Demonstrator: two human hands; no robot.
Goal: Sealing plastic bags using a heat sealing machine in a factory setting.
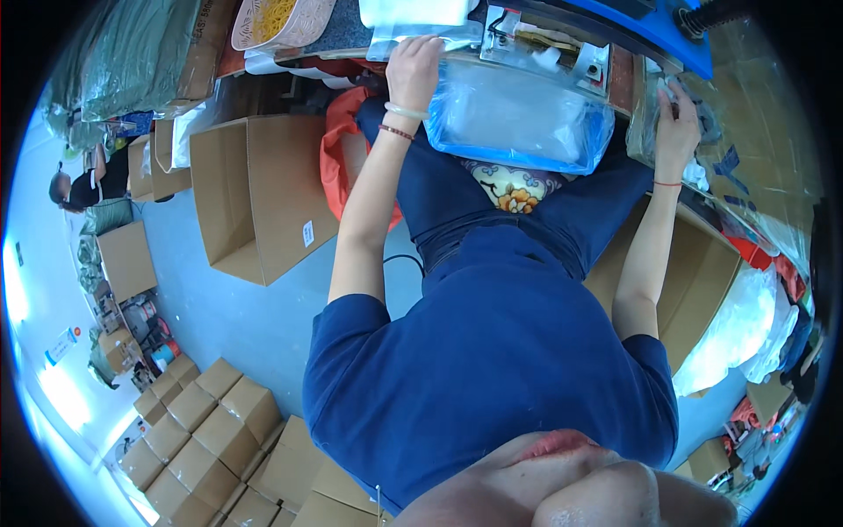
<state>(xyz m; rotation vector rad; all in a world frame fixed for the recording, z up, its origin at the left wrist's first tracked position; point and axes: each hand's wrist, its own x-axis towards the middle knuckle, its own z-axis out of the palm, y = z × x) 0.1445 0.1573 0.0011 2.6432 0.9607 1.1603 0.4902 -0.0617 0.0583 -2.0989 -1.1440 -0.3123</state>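
Note:
At the table's near edge, my left hand [414, 68] has its fingers bent together over the edge of a clear plastic bag [458, 39]. A whitish stack of film [413, 10] lies just beyond it. My right hand [677, 123] reaches into a plastic-lined box [645, 132] on the right. Its thumb and fingers are curled around something small that I cannot make out. Between my hands, a blue-lined tray [505, 158] holds clear plastic bags [514, 105] above my lap. A metal device [549, 53] with a brass-coloured part sits behind the tray.
A white basket [309, 25] of yellow bands stands at the far left. Blue machinery [650, 31] is at the back right. Open cartons [285, 189] flank me, beside a red bag [338, 158]. Stacked boxes [206, 430] fill the lower left; another person [97, 184] is farther left.

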